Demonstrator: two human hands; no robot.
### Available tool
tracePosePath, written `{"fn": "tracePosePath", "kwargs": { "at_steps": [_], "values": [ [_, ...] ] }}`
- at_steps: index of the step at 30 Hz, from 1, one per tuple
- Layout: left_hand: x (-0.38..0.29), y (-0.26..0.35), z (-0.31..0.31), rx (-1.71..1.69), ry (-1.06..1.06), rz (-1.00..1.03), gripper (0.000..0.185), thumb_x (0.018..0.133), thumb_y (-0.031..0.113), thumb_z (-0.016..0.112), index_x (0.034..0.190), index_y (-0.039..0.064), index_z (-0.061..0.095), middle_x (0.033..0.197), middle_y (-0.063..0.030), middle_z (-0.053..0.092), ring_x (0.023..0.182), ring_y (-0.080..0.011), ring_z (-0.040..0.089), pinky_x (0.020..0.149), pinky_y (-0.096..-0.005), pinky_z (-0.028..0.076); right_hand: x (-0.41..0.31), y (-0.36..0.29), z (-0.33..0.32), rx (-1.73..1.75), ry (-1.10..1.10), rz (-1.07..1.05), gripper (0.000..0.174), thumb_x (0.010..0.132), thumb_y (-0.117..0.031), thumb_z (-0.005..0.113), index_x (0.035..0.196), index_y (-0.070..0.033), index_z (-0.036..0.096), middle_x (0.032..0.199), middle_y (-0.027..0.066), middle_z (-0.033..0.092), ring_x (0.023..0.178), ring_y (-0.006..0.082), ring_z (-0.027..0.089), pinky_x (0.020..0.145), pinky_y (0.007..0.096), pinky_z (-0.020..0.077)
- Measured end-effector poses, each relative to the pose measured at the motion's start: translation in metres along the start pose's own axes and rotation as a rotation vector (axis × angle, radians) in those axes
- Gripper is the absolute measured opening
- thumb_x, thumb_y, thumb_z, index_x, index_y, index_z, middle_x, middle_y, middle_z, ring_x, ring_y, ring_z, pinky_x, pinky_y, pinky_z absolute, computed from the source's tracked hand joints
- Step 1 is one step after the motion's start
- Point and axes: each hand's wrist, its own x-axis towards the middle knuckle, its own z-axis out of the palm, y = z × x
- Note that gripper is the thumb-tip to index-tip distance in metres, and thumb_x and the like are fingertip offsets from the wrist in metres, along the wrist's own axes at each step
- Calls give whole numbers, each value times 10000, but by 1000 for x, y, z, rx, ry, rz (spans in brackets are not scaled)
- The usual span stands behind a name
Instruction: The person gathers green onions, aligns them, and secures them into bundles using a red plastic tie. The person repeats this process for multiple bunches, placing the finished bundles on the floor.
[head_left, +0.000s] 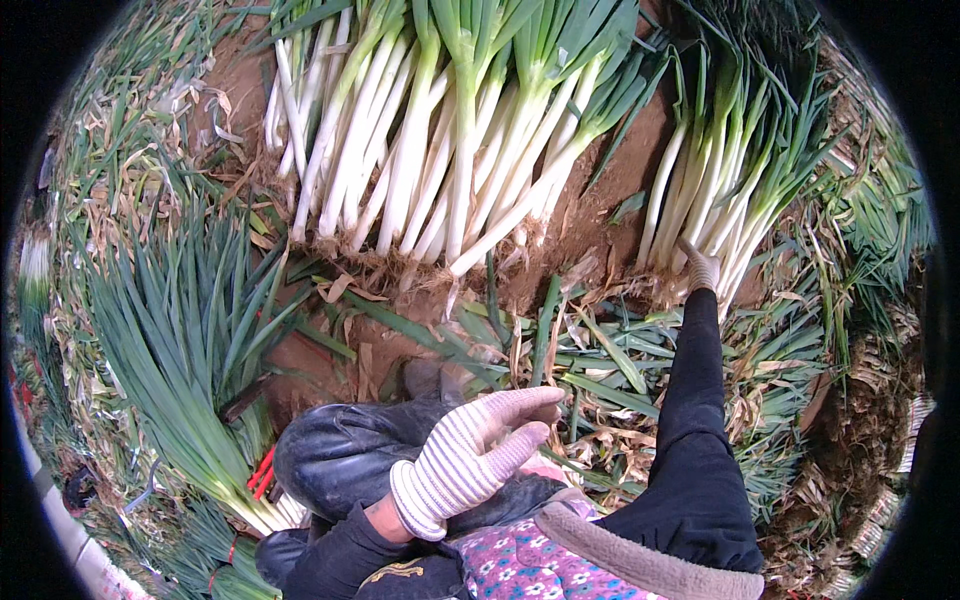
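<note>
My left hand (480, 450), in a white glove with dark stripes, hangs above my bent knee. Its fingers are slightly curled, the thumb stands apart and nothing shows in it. Far out to the right, my right hand (699, 268), also gloved, reaches the root ends of a pile of long green onions (712, 187). It touches the white stalks; most of its fingers are hidden, so I cannot tell whether it grips any. Before me lies a larger row of green onions (420, 150), with white shanks and roots towards me and green leaves pointing away.
At my left lies a sheaf of green onions (180, 360) beside red straps (261, 474). Another bundle (225, 559) with red ties is at the lower left. Loose leaves (615, 375) and dry husks litter the brown soil (622, 180). More bundles (874, 517) lie at the right rim.
</note>
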Motion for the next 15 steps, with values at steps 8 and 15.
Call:
{"fn": "tracePosePath", "kwargs": {
  "at_steps": [8,15],
  "values": [
    [7,0,1,70,-8,12,422,1039,140,613,1444,26,574,1245,-84,700,1107,-104,628,971,-273,515,-14,1,17,78,89,-8,1163,579,-449,996,1375,203,454,1313,302,628,1190,341,628,1038,350,481],
    [9,0,5,184,0,201,408,1039,126,615,1432,20,584,1234,-54,701,1074,-85,629,937,-250,515,-36,-26,-15,395,-121,19,1179,693,-396,944,1497,189,311,1389,315,579,1238,364,602,1055,425,468]
  ]
}}
